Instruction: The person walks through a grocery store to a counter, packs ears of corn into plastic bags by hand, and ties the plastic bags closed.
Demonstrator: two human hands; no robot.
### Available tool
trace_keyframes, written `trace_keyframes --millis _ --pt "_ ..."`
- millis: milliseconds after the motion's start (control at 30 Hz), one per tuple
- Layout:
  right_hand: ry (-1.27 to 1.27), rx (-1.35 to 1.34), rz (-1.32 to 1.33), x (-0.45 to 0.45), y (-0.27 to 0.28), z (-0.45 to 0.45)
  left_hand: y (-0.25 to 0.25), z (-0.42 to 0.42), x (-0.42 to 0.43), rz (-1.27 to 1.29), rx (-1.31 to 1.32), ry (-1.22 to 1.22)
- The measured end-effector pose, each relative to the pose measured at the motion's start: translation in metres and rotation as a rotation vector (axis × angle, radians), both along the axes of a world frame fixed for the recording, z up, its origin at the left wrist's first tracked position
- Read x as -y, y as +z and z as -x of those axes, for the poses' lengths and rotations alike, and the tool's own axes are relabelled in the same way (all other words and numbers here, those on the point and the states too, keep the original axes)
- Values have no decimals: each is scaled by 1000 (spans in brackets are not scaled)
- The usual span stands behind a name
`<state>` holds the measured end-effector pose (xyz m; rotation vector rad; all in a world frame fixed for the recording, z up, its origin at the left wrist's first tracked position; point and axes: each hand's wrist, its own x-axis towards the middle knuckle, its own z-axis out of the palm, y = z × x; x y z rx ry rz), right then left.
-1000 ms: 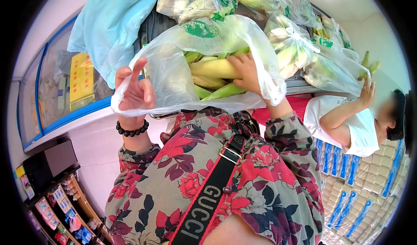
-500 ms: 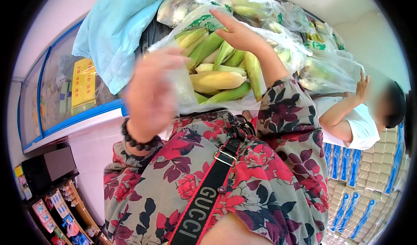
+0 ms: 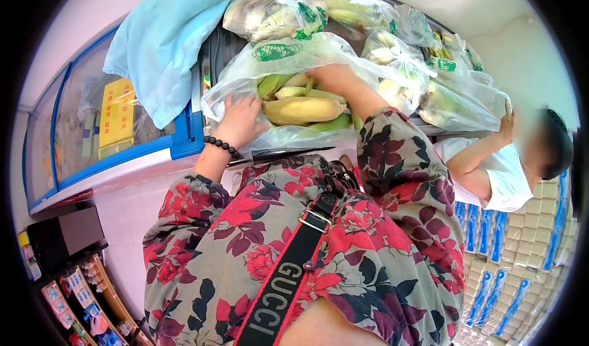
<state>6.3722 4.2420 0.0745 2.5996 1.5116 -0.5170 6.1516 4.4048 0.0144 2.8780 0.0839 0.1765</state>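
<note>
A clear plastic bag (image 3: 277, 52) with green print lies open in front of me, holding several ears of corn (image 3: 304, 111), some in green husk and some pale yellow. My left hand (image 3: 241, 120), with a dark bead bracelet at the wrist, rests against the bag's left side, fingers extended and slightly apart. Reaching in from the right, my right hand (image 3: 331, 79) is inside the bag's mouth at the far side of the corn. Its fingertips are hidden among the ears and plastic, so its grip does not show.
Tied bags of corn (image 3: 276, 15) lie behind and to the right. A light blue cloth (image 3: 159, 45) drapes over the left part of the blue-framed freezer (image 3: 184, 138). At right, a person in a white shirt (image 3: 491, 174) holds a hand near a corn bag (image 3: 463, 107).
My left hand has come down onto the bag's left side. My right hand has moved from above the bag into it. The bag's far edge has dropped lower.
</note>
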Motion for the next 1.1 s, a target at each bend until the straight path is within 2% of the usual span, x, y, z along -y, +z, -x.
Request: trace_keyframes --millis 33,67,100,133,200,300,400,533,733,867,900,1000,1100 --pt "42 101 -216 0 -17 -25 1 -3 4 -8 44 -24" --pt "94 4 -561 4 -42 -62 0 -8 7 50 87 -54" --pt "-68 -67 -684 4 -21 -67 -4 -14 11 109 130 -84" --pt "-369 -311 -741 3 -17 -88 -13 -31 22 173 161 -118" --pt "-493 -508 -848 7 9 -93 -23 -42 29 174 128 -145" --pt "-430 -568 -807 9 33 -67 -18 -56 37 164 21 -138" --pt "-379 -898 -797 16 43 -36 -10 -65 39 214 -47 -161" --pt "-228 -475 -161 50 27 -34 -29 -77 24 368 120 -30" --pt "-151 -14 8 101 -2 -1 -19 -99 -19 390 -13 280" --pt "-175 42 -186 97 -16 20 -15 -105 -17 304 -149 358" --pt "-48 166 -186 93 -24 18 -22 -106 -18 309 -141 338" --pt "-117 204 -196 79 -50 19 -43 -108 -28 361 -104 291" --pt "-36 60 -150 74 -48 14 -46 -104 -33 468 -4 252"
